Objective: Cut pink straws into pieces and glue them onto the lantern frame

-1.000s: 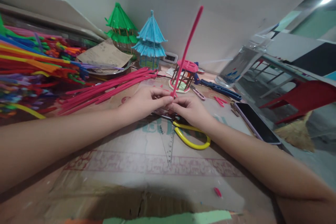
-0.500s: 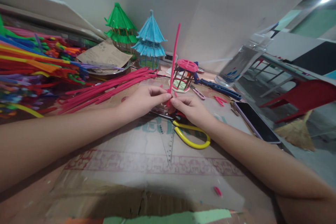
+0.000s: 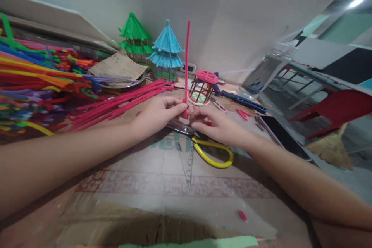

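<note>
A pinkish-red pipe cleaner (image 3: 187, 58) stands nearly upright, its lower end pinched between the thumb and fingers of my left hand (image 3: 162, 112). Just to the right is my right hand (image 3: 216, 126), fingers bent, with a small gap between thumb and forefinger. I see nothing held in it, though its fingertips are close to the pipe cleaner's lower end. Below both hands lie yellow-handled scissors (image 3: 213, 159), their blades partly covered. A clear set square (image 3: 188, 162) lies under them. Behind my hands stands a small round frame (image 3: 205, 75) with a pink top and brown posts.
Loose pink pipe cleaners (image 3: 128, 102) lie at left, near a heap of many-coloured ones (image 3: 43, 71). Green (image 3: 135, 33) and blue (image 3: 167, 46) pavilion models stand behind. On the right are blue-handled pliers (image 3: 244, 100), a phone (image 3: 283, 137) and a bottle (image 3: 261, 73).
My right hand has loosened its pinch and drawn slightly down from the pipe cleaner. The pipe cleaner, still in my left hand, has moved a little left and stands straighter.
</note>
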{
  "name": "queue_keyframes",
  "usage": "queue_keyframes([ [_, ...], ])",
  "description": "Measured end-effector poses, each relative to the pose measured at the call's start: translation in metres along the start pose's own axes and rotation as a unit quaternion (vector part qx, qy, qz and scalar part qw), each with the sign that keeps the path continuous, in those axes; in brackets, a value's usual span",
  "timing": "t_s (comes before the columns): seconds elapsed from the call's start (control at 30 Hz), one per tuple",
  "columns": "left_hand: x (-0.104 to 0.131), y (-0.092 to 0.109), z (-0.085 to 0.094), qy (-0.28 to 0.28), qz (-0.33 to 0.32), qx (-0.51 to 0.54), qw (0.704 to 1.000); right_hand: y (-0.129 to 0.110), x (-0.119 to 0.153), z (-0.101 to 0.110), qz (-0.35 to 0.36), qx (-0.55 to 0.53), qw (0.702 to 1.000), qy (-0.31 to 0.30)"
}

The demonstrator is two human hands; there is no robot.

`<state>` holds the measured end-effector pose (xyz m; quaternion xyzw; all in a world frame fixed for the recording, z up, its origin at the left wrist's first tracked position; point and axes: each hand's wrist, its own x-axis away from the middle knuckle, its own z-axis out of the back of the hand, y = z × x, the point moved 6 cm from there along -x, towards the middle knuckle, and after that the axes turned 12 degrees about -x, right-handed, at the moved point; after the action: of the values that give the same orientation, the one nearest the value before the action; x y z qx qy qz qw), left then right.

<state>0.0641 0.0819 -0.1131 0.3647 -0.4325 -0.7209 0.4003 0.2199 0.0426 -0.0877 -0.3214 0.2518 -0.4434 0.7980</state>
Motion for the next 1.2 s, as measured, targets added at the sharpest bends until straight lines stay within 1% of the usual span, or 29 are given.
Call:
queue_keyframes([
  [0.07,0.001,0.0,-0.002,-0.009,-0.006,0.0,1.0,-0.01,0.011,0.007,0.007,0.113,0.992,-0.06],
  [0.17,0.001,-0.001,-0.006,-0.032,-0.008,0.02,0.999,-0.012,0.024,0.011,-0.024,0.222,0.963,-0.151],
  [0.23,0.001,-0.003,-0.007,-0.04,0.004,0.029,0.999,-0.012,0.029,0.01,-0.04,0.252,0.951,-0.176],
  [0.3,0.002,-0.004,-0.008,-0.045,0.02,0.031,0.998,-0.013,0.03,0.005,-0.042,0.25,0.95,-0.182],
  [0.4,0.005,0.003,-0.008,-0.04,0.008,0.009,0.999,-0.013,0.032,-0.003,-0.036,0.242,0.953,-0.178],
  [0.47,0.009,0.01,-0.01,-0.049,-0.009,-0.008,0.999,-0.01,0.034,-0.006,-0.032,0.248,0.956,-0.154],
  [0.53,0.014,0.015,-0.013,-0.069,-0.018,-0.028,0.997,-0.004,0.036,-0.008,-0.032,0.222,0.967,-0.12],
  [0.63,0.021,0.019,-0.018,-0.086,-0.034,-0.046,0.995,0.013,0.033,-0.006,-0.059,0.12,0.988,-0.071],
  [0.7,0.023,0.017,-0.022,-0.097,-0.036,-0.055,0.993,0.023,0.028,0.0,-0.071,0.037,0.997,-0.02],
  [0.77,0.023,0.013,-0.023,-0.105,-0.03,-0.056,0.992,0.028,0.023,0.007,-0.068,-0.045,0.996,0.02],
  [0.83,0.02,0.01,-0.022,-0.1,-0.019,-0.049,0.994,0.029,0.021,0.014,-0.068,-0.1,0.992,0.035],
  [0.9,0.015,0.009,-0.017,-0.078,-0.012,-0.045,0.996,0.028,0.022,0.021,-0.083,-0.115,0.99,0.026],
  [0.97,0.01,0.01,-0.011,-0.05,-0.012,-0.045,0.998,0.028,0.026,0.03,-0.097,-0.086,0.992,0.008],
  [1.0,0.008,0.009,-0.008,-0.042,-0.003,-0.038,0.998,0.029,0.029,0.035,-0.097,-0.052,0.994,-0.004],
  [1.07,0.004,0.009,-0.005,-0.029,0.007,-0.013,0.999,0.033,0.033,0.048,-0.086,0.021,0.996,-0.018],
  [1.1,0.003,0.009,-0.004,-0.028,0.005,0.0,1.0,0.036,0.034,0.053,-0.077,0.046,0.995,-0.041],
  [1.17,0.001,0.008,-0.004,-0.027,-0.003,0.02,0.999,0.042,0.036,0.06,-0.065,0.067,0.992,-0.089],
  [1.2,0.001,0.008,-0.005,-0.029,-0.006,0.027,0.999,0.042,0.035,0.065,-0.049,0.074,0.991,-0.095],
])
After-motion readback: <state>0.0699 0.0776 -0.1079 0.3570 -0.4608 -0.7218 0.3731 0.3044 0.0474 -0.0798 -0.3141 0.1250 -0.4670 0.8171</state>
